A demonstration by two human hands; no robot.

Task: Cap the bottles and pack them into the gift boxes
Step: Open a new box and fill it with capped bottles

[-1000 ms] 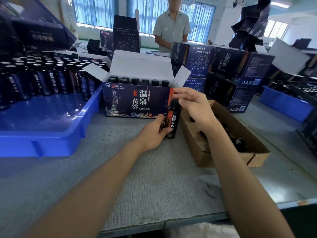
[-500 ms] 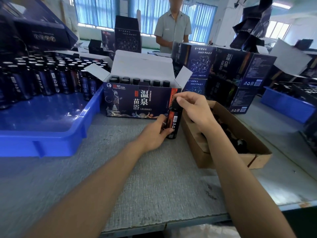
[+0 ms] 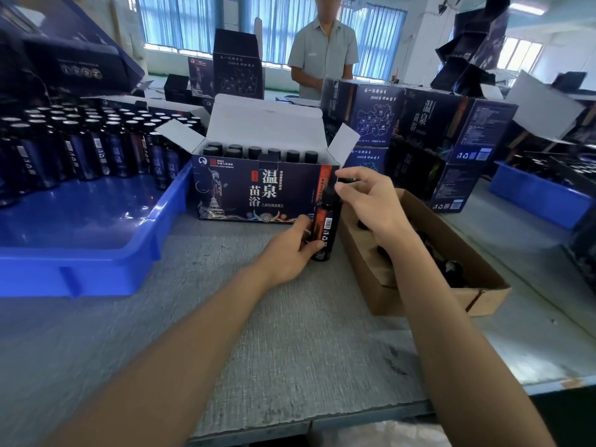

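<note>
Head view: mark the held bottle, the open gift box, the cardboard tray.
held bottle (image 3: 326, 224), head view, barcode label.
open gift box (image 3: 258, 191), head view, front panel.
cardboard tray (image 3: 362, 266), head view, left wall.

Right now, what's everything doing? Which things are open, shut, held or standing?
bottle: upright on the table, cap on.
left hand: holds the bottle low down.
right hand: fingertips at the bottle's top, grip unclear.
gift box: open, flaps up, capped bottles inside.
blue tray: bottles standing at its far side.
cardboard box: open-topped, dark pieces inside.
</note>
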